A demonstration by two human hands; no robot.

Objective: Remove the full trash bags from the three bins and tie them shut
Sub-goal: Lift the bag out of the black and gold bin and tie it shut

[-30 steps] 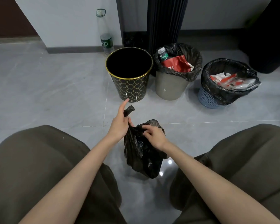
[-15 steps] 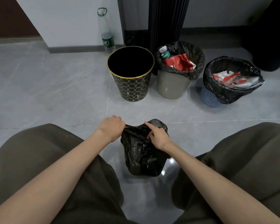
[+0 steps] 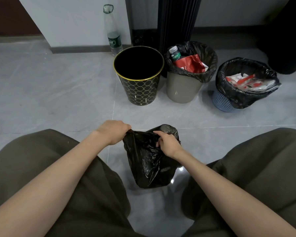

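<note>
Head view, person seated with knees apart. A black bag (image 3: 149, 165) hangs between the knees over the tiled floor (image 3: 58, 93); whether its base touches the tiles cannot be told. The left hand (image 3: 113, 132) is a closed fist clamped on a gathered strip of the bag's mouth, drawn out to the left. The right hand (image 3: 168, 144), fingers curled, pinches the crumpled plastic on the mouth's right side. Beyond the bag stand three bins in a row: the black bin (image 3: 140, 89) (unlined, dark inside), the grey bin (image 3: 181, 89) and the blue bin (image 3: 222, 101), both lined and full. A clear bottle (image 3: 114, 36) stands by the wall behind the black bin.
</note>
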